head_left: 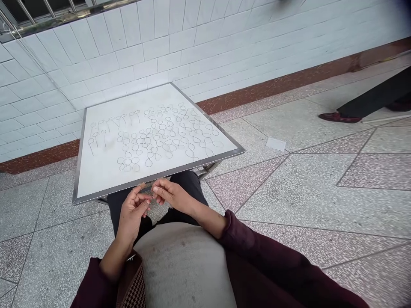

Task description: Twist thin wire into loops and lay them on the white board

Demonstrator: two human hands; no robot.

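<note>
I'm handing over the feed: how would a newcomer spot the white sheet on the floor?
From the grey-rimmed white table, look right across the floor toward the dark red shoe. The white sheet lies between them; it's plain white, without the floor's speckles.

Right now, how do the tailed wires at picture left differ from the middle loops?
The tailed wires trail long stems; the middle loops are mostly rounded, many paired. The tailed wires are fewer and looser; the middle loops are more numerous, packed closer. Both are thin and lie on the white tabletop.
</note>
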